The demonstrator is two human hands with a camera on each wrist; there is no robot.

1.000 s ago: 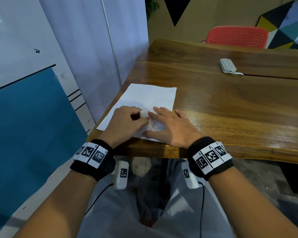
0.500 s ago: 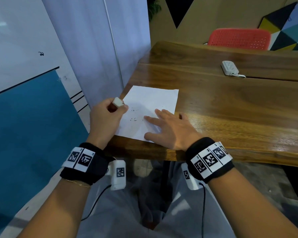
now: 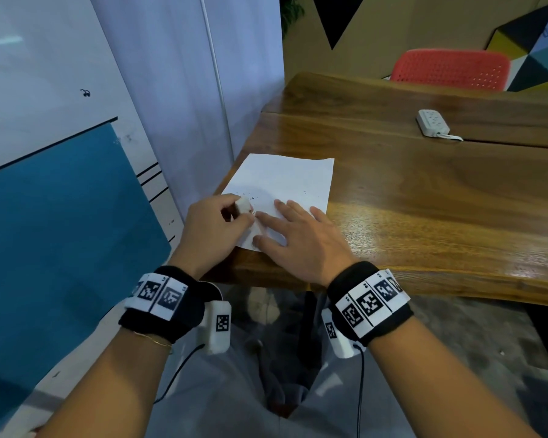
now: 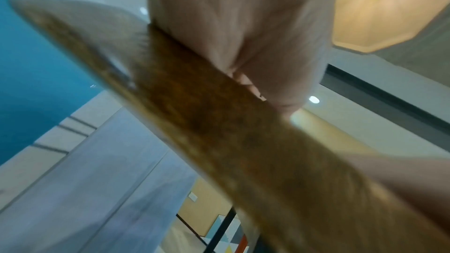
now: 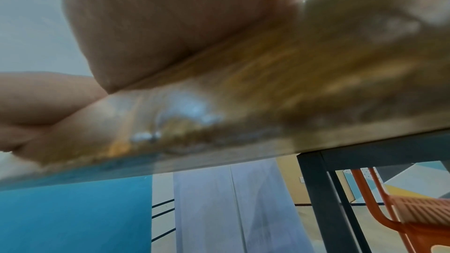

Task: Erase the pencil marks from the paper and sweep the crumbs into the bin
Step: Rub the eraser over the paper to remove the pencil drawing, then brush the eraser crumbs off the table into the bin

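Eraser [image 3: 243, 204] in left hand [image 3: 214, 230], on paper [image 3: 285, 181]

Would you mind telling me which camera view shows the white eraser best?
The head view: the eraser sits pinched in the left hand over the paper, near faint pencil marks. The left wrist view is blurred, showing only palm and table edge; the right wrist view shows no eraser either.

Faintly marked paper [image 3: 285, 181], seemingly flat
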